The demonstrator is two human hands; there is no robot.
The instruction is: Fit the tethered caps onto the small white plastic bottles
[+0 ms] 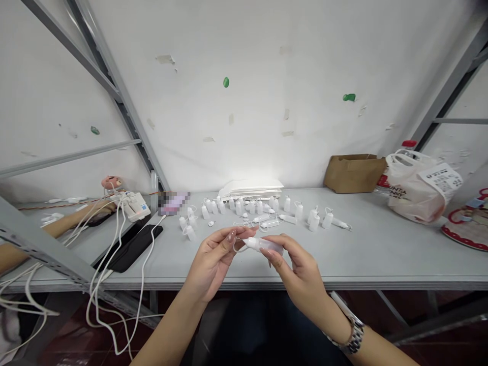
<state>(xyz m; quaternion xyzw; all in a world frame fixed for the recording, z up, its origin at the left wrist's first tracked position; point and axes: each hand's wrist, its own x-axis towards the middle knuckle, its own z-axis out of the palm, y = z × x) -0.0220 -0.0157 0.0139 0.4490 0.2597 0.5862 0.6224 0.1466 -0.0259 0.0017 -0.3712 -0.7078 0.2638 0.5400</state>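
Note:
Above the table's front edge, my right hand [301, 267] grips a small translucent squeeze bottle [271, 246] on its side, white top pointing left. A thin metal needle tip reaches from that top toward my left hand [215, 259]. There the thumb and forefinger are pinched at the needle's end, and a thin white strap [240, 250] loops from the bottle's neck into these fingers. Whatever cap sits at the strap's end is hidden. Behind my hands stand several similar bottles [313, 221], and a few lie on their sides [287, 219].
White sheets [251, 189] are stacked against the wall. A cardboard box [354, 174] and a plastic bag [414, 190] stand at the right. Left are a black phone [136, 249], white cables [143, 274], a power strip [136, 206] and another person's arm [57, 229] beyond the shelf post.

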